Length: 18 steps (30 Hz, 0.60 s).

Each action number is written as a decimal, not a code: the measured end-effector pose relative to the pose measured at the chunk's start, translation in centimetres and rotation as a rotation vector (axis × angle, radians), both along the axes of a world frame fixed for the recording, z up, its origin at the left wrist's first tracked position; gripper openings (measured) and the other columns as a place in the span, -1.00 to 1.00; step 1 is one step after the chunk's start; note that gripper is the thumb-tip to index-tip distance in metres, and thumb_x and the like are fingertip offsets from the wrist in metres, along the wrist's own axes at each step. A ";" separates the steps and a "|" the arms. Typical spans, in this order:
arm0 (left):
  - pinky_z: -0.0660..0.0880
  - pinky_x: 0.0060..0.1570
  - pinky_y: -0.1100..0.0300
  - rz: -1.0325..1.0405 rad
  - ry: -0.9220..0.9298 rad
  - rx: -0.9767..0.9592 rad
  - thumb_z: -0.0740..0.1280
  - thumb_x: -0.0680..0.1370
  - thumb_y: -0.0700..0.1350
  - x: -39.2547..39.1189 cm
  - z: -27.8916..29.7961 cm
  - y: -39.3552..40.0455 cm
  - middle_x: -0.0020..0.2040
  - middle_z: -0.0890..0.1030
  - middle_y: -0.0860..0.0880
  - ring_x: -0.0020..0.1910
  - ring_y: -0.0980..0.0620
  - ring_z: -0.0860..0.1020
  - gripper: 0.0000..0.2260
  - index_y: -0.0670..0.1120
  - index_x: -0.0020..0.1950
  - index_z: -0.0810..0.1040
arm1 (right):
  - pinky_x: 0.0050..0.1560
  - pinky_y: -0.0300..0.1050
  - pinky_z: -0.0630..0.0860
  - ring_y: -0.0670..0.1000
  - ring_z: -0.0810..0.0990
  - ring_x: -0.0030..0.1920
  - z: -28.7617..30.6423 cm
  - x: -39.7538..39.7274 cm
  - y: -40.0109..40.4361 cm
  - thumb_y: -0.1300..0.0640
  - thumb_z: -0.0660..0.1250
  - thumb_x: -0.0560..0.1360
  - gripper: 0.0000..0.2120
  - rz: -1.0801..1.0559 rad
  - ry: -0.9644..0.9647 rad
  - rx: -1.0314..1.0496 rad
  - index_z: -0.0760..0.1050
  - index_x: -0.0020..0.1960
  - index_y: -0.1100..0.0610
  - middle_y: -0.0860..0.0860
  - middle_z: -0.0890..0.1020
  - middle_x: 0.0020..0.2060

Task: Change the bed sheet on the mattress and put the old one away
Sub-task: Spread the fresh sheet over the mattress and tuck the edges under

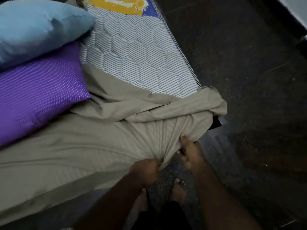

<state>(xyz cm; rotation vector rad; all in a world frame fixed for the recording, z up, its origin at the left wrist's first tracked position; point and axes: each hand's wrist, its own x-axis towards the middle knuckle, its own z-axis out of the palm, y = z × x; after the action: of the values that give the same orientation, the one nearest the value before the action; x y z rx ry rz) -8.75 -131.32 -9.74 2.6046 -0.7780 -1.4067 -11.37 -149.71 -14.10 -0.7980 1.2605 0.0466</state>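
beige sheet (93, 146) | left hand (146, 171) grips fold | right hand (189, 151) pinches edge

Beige bed sheet (69, 146) with faint woven stripes, mattress (132, 52) in grey-and-white wavy quilted stripes, yellow and blue label (126, 4) at its far end, plain light blue pillow (33, 29), purple pillow (36, 95) with tiny white dots, dark brown floor (249, 80)

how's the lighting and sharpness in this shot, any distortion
Head view: dim, flat light; the floor is nearly black, the hands dark against the beige sheet. Slightly soft throughout. Wide-angle bending curves the mattress edge. No glare.
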 end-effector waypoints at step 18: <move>0.44 0.22 0.00 0.395 -0.403 -0.056 0.23 0.57 -0.12 15.4 1.1 -4.5 0.23 0.61 -0.19 0.25 -0.23 0.53 -0.56 -0.01 0.47 0.39 | -0.35 -0.13 0.62 0.20 0.59 -0.07 0.9 -9.6 -6.3 0.33 0.28 0.59 -0.83 -0.167 0.299 -0.348 0.45 -0.12 0.11 0.09 0.59 -0.25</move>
<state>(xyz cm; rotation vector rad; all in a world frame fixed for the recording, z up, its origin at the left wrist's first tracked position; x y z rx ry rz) 6.66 -135.80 -8.66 2.8238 -0.2927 -0.7594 -20.94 -156.02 -13.20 -1.0062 1.6424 -0.2002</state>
